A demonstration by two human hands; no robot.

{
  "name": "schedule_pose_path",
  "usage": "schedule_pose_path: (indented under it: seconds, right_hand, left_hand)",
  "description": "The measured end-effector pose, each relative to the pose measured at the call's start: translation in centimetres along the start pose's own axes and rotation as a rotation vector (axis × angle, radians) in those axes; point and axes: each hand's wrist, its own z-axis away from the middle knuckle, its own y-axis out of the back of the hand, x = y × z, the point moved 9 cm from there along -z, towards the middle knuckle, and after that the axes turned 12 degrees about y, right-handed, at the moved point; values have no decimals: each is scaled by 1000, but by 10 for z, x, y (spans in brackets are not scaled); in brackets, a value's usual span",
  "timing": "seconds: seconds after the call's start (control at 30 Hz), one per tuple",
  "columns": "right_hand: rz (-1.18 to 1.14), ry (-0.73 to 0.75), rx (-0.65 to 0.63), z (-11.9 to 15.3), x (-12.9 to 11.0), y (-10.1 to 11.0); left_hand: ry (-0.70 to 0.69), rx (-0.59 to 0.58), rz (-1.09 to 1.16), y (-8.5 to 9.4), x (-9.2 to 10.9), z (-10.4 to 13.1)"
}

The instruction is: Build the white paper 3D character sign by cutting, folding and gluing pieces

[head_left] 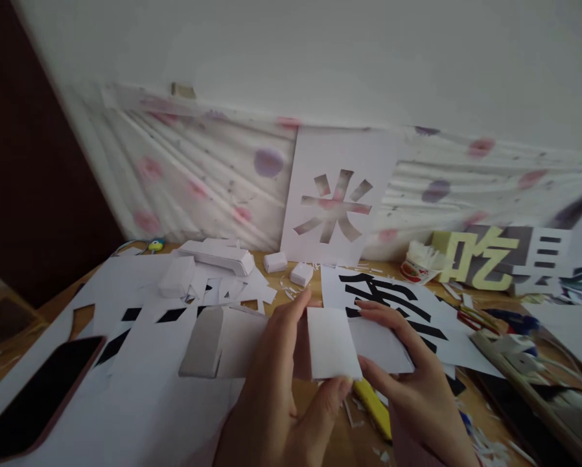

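Note:
Between my two hands is a white folded paper piece [334,344], raised like a small box. My left hand [281,395] is closed on its left side, thumb at the lower edge and fingers at the top. My right hand [412,383] pinches its right side, with a flat white flap [381,347] between thumb and fingers. Further left, a box-shaped white paper end [202,344] sticks out past my left hand; my hand hides whether it joins the held piece. A yellow utility knife [374,408] lies beneath my right hand.
A phone [38,402] lies at left on white paper sheets. Small white paper boxes [275,262] and a longer one [218,254] stand behind. A cut-out sheet [315,155] leans on the wall. At right are yellow lettering [495,259], a scrap-filled bowl [421,263] and a power strip [519,373].

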Motion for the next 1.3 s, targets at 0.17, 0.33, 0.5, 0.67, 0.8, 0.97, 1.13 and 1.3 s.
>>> schedule_pose_path:
  seconds: [0.17, 0.33, 0.5, 0.67, 0.8, 0.97, 1.13, 1.3]
  right_hand:
    - [16, -12, -2, -5, -6, 0]
    - [35, 11, 7, -7, -10, 2]
    - [22, 4, 19, -6, -7, 5]
    - [19, -8, 30, -6, -8, 6]
    - [28, -3, 41, -8, -10, 5]
    - [30, -10, 31, -8, -9, 4]
    - [28, -34, 24, -7, -7, 5]
    - [14, -13, 40, -6, -8, 5]
  left_hand:
    - [50, -71, 64, -4, -4, -5]
    - [100, -93, 115, -7, -8, -5]
    - [161, -173, 141, -13, -5, -2]
    - [368, -322, 95, -19, -5, -3]
    - [361, -304, 103, -14, 0, -5]
    - [322, -271, 81, -11, -1, -3]
    - [334, -302, 53, -13, -6, -2]
    - [303, -281, 53, -10, -3, -3]
